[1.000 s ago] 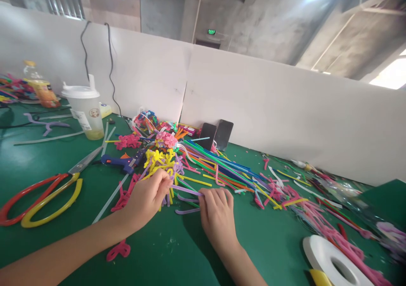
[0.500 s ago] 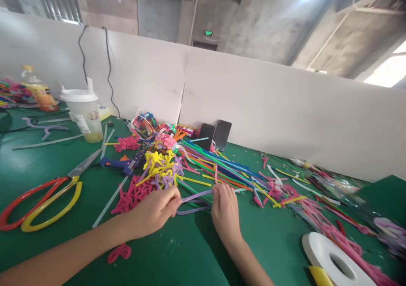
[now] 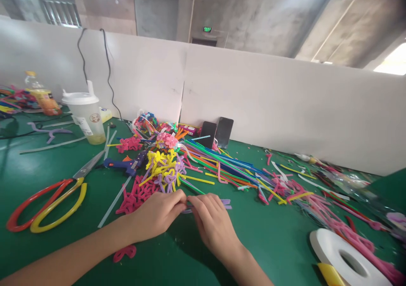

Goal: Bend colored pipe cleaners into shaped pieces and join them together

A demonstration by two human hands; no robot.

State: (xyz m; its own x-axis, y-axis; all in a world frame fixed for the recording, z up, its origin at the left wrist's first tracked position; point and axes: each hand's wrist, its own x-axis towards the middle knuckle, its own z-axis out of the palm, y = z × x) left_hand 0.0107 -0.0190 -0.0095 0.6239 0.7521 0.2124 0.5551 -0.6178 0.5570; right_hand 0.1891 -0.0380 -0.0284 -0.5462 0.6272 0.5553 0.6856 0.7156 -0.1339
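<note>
My left hand and my right hand meet over the green table, fingertips pinched close together. Between them is a purple pipe cleaner, mostly hidden by the fingers; its ends poke out past my right hand. Just beyond my left hand lie bent pink pipe cleaner shapes and a pile of yellow and purple ones. A loose pink shape lies partly under my left forearm. Straight pipe cleaners in many colours spread out behind my right hand.
Large scissors with red and yellow handles lie at left, near a blue glue gun. A lidded cup and a bottle stand behind. Two phones lean near the white partition. A white tape roll sits front right.
My right hand has moved left and turned, coming up against my left hand. The purple strand stretched between the hands before is now mostly covered by fingers.
</note>
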